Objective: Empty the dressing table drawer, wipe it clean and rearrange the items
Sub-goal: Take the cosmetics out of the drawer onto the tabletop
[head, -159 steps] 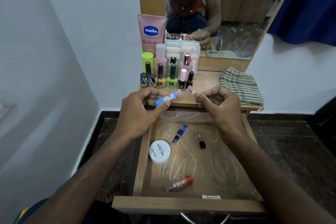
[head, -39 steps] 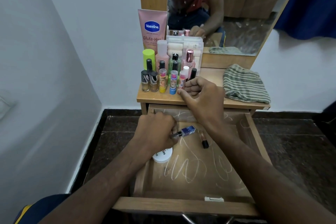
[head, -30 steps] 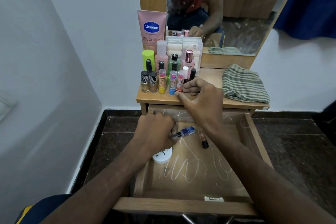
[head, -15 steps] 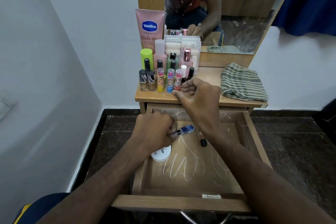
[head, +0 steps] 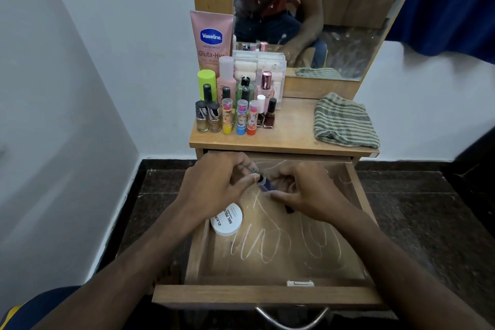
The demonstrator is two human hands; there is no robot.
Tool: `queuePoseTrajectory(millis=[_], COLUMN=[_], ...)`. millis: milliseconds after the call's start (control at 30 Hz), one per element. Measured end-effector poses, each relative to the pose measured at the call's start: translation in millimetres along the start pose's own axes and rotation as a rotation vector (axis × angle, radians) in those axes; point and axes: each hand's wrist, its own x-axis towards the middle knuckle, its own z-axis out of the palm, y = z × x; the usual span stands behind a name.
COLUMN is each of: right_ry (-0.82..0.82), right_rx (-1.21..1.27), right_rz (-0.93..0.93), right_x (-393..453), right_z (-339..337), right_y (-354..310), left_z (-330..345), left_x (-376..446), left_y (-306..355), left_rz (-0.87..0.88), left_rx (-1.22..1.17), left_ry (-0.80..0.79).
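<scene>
The wooden drawer (head: 267, 296) is pulled out, with white scribble marks on its floor. My left hand (head: 214, 185) and my right hand (head: 305, 193) meet at the drawer's back. Together they hold a small blue tube (head: 263, 184): the left pinches its black cap end, the right's fingers close round the body. A white round nail polish remover tub (head: 227, 219) lies at the drawer's left side, partly under my left wrist. A dark lipstick (head: 289, 209) peeks out beneath my right hand.
On the tabletop (head: 289, 139) stand several nail polish bottles, three colourful lip balm sticks (head: 241, 119), a Vaseline tube (head: 211, 37) and a clear box. A striped folded cloth (head: 344, 122) lies at the right. The mirror (head: 308, 8) rises behind. White walls flank the table.
My right hand left the tabletop and dropped into the drawer, joining my left hand on the blue tube. The left hand lifted the tube slightly toward the drawer's back.
</scene>
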Motion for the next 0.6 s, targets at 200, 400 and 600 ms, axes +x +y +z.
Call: queuePoseTrajectory(millis=[200, 400, 600], right_ry=[0.319, 0.673, 0.664], right_rx=[0.151, 0.310, 0.257], right_rz=[-0.118, -0.048, -0.043], right_x=[3, 35, 58], right_z=[-18, -26, -15], right_y=[-7, -17, -15], left_z=[-6, -3, 0], left_x=[1, 4, 3], left_y=[9, -3, 1], left_rz=[-0.006, 0.024, 0.053], left_rx=[-0.398, -0.243, -0.017], left_ry=[0.159, 0.045, -0.019])
